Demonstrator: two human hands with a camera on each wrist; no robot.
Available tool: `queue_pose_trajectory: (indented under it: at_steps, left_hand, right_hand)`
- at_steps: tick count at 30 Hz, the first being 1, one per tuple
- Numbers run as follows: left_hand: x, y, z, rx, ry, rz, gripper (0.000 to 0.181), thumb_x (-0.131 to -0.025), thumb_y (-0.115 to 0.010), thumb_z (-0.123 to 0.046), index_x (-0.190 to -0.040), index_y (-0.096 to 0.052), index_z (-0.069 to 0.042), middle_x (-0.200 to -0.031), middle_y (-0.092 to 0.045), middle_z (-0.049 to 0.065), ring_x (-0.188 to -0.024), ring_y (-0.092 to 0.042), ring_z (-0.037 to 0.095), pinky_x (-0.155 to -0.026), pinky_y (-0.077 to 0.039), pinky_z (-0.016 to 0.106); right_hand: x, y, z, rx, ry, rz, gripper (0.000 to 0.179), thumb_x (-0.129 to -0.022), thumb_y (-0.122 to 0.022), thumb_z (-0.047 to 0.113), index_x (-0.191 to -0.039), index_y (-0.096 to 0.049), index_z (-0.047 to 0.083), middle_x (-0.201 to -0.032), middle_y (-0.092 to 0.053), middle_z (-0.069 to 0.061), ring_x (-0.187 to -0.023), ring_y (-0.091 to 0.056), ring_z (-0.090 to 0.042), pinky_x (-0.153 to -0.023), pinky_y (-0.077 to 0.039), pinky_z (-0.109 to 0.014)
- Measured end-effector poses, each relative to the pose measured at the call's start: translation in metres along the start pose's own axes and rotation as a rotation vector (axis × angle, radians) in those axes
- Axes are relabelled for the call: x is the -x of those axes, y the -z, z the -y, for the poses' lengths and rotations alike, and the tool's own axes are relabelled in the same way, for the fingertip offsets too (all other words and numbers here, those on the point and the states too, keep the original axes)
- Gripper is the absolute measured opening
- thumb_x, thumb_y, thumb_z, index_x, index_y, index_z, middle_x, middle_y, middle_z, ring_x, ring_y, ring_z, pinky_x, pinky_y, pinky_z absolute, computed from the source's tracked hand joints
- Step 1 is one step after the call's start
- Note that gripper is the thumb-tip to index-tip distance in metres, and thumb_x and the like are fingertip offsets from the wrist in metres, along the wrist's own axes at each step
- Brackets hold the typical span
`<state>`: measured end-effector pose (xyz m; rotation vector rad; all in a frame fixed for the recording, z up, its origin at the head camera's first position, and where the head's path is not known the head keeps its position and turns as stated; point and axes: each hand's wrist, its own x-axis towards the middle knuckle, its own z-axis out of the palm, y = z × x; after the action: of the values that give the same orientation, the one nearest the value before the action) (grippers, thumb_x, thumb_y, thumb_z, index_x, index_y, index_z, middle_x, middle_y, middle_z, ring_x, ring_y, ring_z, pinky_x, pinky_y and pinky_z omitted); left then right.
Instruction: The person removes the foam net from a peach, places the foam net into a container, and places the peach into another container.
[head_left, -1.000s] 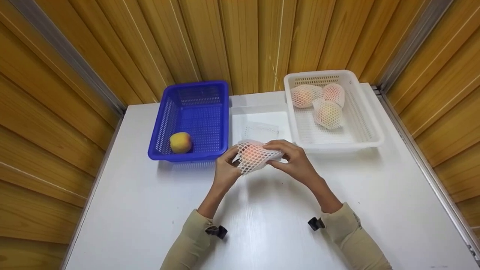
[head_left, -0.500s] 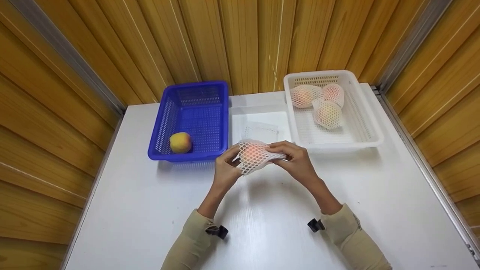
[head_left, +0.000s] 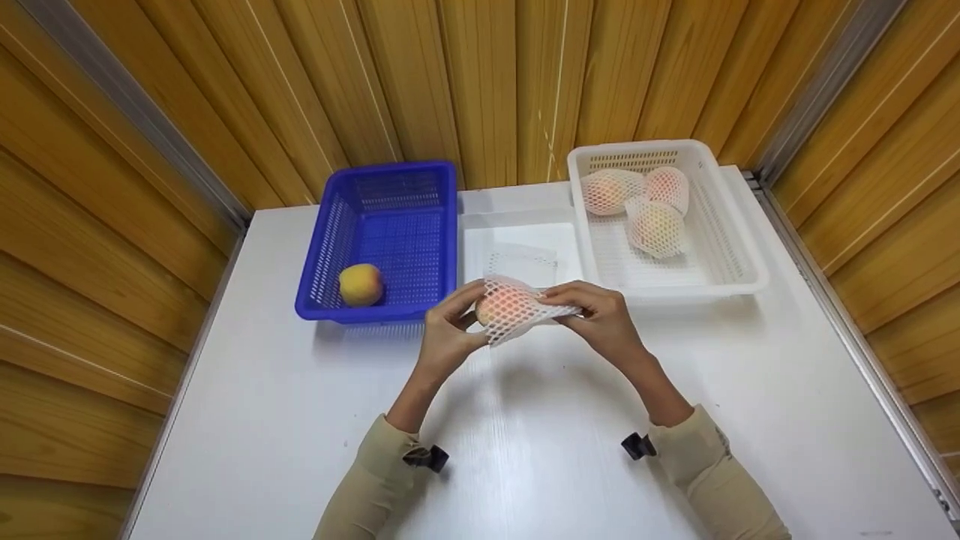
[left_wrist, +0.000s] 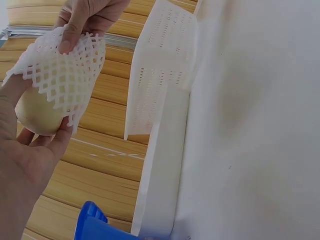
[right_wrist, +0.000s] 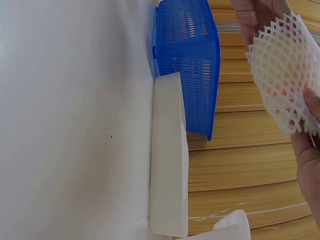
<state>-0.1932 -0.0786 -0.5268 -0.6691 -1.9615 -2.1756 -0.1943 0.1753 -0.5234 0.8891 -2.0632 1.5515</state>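
Note:
Near the middle of the head view, my left hand [head_left: 446, 334] holds a round yellow-and-red fruit [left_wrist: 40, 115], apple or peach, cannot tell which. A white foam net sleeve [head_left: 538, 313] covers most of it, leaving the end toward my left palm bare. My right hand [head_left: 607, 326] pinches the gathered tail of the net between thumb and fingers. Both hands are above the table, in front of a shallow white tray [head_left: 517, 217]. In the left wrist view, the left fingers go round the bare end, some at the net's edge.
A blue basket [head_left: 310, 259] at left holds one bare yellow-red fruit [head_left: 361, 285]. At right, a white basket [head_left: 750, 262] contains 3 fruits [head_left: 655, 227] in foam nets. Flat net sleeves [head_left: 523, 260] lie in the tray. Wood-patterned walls [head_left: 480, 90] border the white table [head_left: 247, 420].
The net's tail has been drawn slightly to the right by my right hand. My left hand has shifted slightly left, and more of the fruit's left end shows outside the net.

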Motion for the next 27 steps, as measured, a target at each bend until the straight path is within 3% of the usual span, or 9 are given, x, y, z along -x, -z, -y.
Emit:
queue_pose_trajectory:
  at_steps: [7,13,18,27]
  left_hand:
    - [0.0,0.004,0.0,0.012,-0.008,0.004,0.059,-0.071,-0.077,0.023,-0.127,-0.063,0.011,-0.137,-0.057,0.024,-0.132,-0.056,0.034,-0.103,-0.053,0.042]
    - [-0.002,0.012,-0.001,-0.031,-0.051,-0.006,0.057,-0.076,-0.082,0.011,-0.129,-0.065,0.004,-0.138,-0.059,0.019,-0.133,-0.056,0.03,-0.103,-0.053,0.041]
    - [-0.002,0.024,-0.003,-0.091,-0.054,-0.063,0.056,-0.076,-0.087,0.002,-0.129,-0.066,0.003,-0.138,-0.06,0.018,-0.131,-0.057,0.03,-0.102,-0.053,0.039]
    - [0.0,0.037,-0.006,-0.106,-0.022,-0.128,0.058,-0.075,-0.083,0.011,-0.13,-0.064,0.005,-0.139,-0.059,0.019,-0.13,-0.058,0.031,-0.102,-0.054,0.038]
  right_hand:
    - [-0.001,0.004,-0.001,0.005,0.006,0.003,0.028,-0.079,-0.077,-0.015,-0.102,-0.078,0.001,-0.103,-0.074,-0.016,-0.1,-0.071,-0.014,-0.074,-0.056,-0.014]
    - [-0.002,0.009,0.001,0.015,-0.006,-0.014,0.028,-0.079,-0.076,-0.017,-0.101,-0.078,0.001,-0.103,-0.075,-0.015,-0.1,-0.071,-0.014,-0.072,-0.055,-0.014]
    - [-0.001,0.014,0.003,0.038,-0.036,-0.04,0.032,-0.077,-0.074,-0.022,-0.101,-0.077,0.0,-0.102,-0.074,-0.017,-0.098,-0.07,-0.01,-0.071,-0.054,-0.012]
    - [-0.004,0.019,0.013,0.077,-0.083,-0.073,0.032,-0.078,-0.074,-0.021,-0.101,-0.078,0.001,-0.102,-0.075,-0.014,-0.097,-0.069,-0.007,-0.071,-0.054,-0.012]
